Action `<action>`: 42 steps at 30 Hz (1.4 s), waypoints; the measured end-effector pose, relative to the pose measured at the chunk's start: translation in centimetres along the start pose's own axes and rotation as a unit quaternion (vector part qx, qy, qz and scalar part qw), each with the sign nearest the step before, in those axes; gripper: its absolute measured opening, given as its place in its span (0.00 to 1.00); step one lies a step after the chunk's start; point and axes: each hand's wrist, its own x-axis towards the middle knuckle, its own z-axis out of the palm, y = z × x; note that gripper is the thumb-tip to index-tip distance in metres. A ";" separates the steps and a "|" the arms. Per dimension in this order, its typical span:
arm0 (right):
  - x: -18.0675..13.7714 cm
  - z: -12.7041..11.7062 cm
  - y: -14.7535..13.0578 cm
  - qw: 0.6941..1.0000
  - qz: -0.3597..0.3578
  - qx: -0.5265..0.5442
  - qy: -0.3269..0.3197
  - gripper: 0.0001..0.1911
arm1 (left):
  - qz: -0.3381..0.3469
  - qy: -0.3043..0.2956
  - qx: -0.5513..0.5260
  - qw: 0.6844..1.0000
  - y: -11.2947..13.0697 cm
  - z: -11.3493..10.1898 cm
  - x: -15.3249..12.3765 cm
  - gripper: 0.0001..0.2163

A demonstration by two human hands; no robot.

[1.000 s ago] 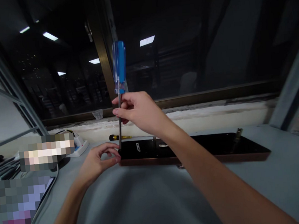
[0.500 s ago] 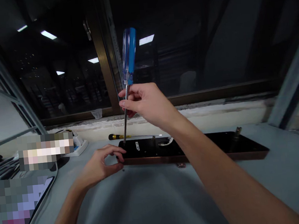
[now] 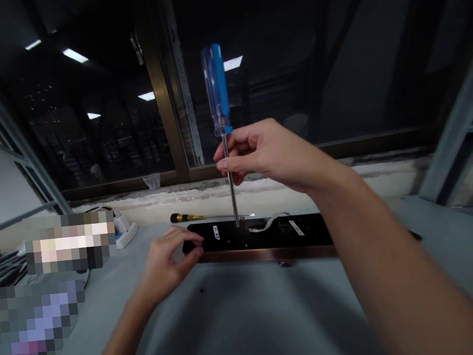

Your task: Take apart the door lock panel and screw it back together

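My right hand (image 3: 270,154) pinches the metal shaft of a blue-handled screwdriver (image 3: 216,87), which stands upright with its tip down on a long black panel with a copper-coloured edge (image 3: 263,241). The tip rests near a small post and a white cable on the panel. My left hand (image 3: 172,262) grips the panel's left end, thumb and fingers curled round its corner.
A second screwdriver with a black and yellow handle (image 3: 190,217) lies behind the panel along the sill. A white box (image 3: 124,228) sits at the left on the grey table (image 3: 250,315). A dark window (image 3: 293,66) rises behind, and a metal frame (image 3: 457,128) slants at the right.
My right hand carried the screwdriver rightward, from the panel's left corner to a spot nearer its middle, and stood it upright. My left hand stayed at the left end.
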 end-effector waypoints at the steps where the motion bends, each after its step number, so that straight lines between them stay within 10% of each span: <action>1: -0.1 -0.5 0.1 1.000 0.002 0.008 0.005 0.03 | 0.035 0.010 0.033 0.999 0.3 0.6 -0.1 0.06; 9: -0.6 -2.3 1.4 0.997 0.048 0.050 -0.029 0.04 | 0.192 -0.018 0.181 0.965 2.2 5.2 -1.1 0.13; 42: -0.4 -0.4 3.2 0.988 0.109 0.059 -0.093 0.12 | 0.168 -0.009 0.115 0.979 1.5 5.5 -1.2 0.14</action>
